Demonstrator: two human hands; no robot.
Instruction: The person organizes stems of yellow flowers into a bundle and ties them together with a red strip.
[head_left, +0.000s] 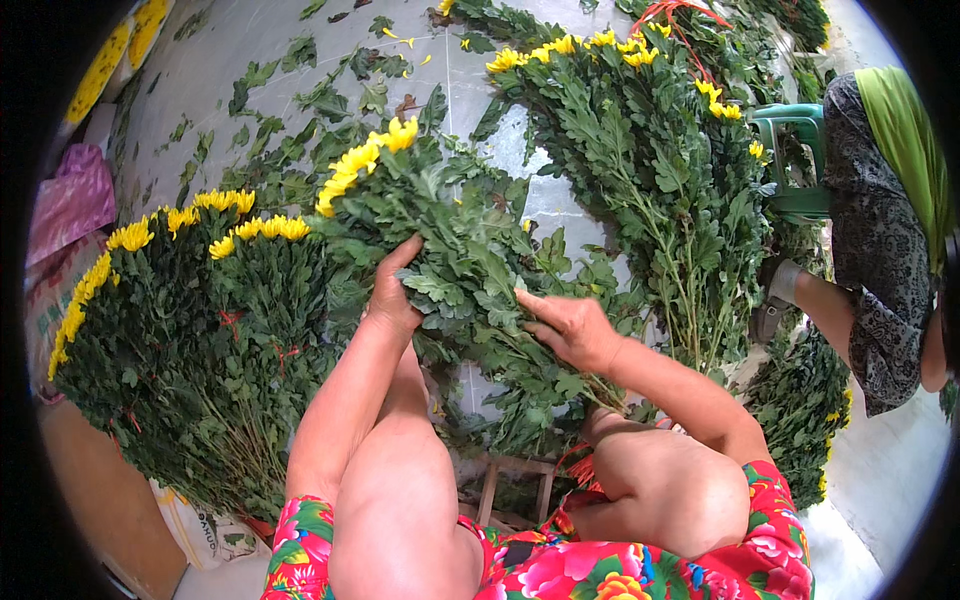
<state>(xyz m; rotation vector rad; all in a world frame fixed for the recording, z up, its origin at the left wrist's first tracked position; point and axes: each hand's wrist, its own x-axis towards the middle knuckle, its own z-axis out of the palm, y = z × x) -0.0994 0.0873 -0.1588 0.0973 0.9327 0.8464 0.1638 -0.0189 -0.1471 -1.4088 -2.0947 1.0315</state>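
Note:
A bunch of leafy yellow chrysanthemums (465, 262) lies aslant between my knees, its flower heads at the upper left and its stems at the lower right. My left hand (395, 289) cups the bunch from its left side, below the flowers, with part of the fingers hidden by leaves. On the right side of the bunch, my right hand (574, 328) rests with the index finger stretched onto the leaves; whether it grips a stem cannot be told. Bundled chrysanthemums (202, 322) with red ties lie at the left. More long-stemmed chrysanthemums (660, 195) lie at the right.
Cut leaves (277, 150) litter the grey tiled floor (217, 82). Red twine (581, 469) lies near a small wooden frame (517, 466) between my legs. At the right, a person (877, 247) sits by a green plastic stool (791, 202). A pink bag (75, 199) stands far left.

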